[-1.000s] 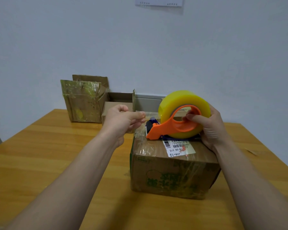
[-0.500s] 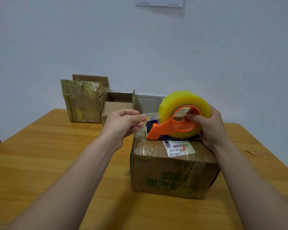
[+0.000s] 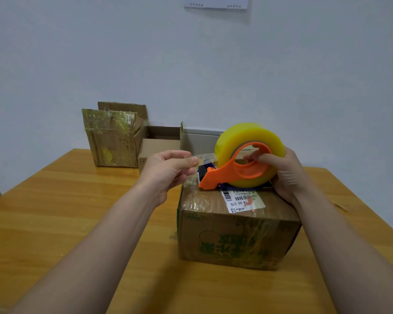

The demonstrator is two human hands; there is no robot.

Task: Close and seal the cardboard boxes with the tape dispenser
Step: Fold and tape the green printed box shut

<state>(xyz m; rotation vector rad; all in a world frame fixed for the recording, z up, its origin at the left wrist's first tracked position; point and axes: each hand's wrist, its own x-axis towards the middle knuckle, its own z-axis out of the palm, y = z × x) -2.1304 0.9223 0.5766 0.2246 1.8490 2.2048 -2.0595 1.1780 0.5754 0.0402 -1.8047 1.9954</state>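
A closed cardboard box [image 3: 232,236] with green print and a white barcode label sits on the wooden table [image 3: 55,223]. On its top stands an orange tape dispenser [image 3: 227,175] carrying a thick yellow tape roll [image 3: 243,137]. My right hand [image 3: 281,173] grips the dispenser, fingers hooked through its ring. My left hand [image 3: 168,171] pinches the clear free end of the tape [image 3: 202,158] just left of the dispenser's mouth, above the box's left edge.
Two open cardboard boxes stand at the table's back edge by the wall: a taller taped one [image 3: 111,141] on the left and a smaller plain one [image 3: 159,143] beside it. A paper sheet [image 3: 216,2] hangs on the wall.
My left hand has opened slightly and shifted a little to the left, drawing the clear tape end out from the dispenser. The right hand and dispenser have stayed in place.
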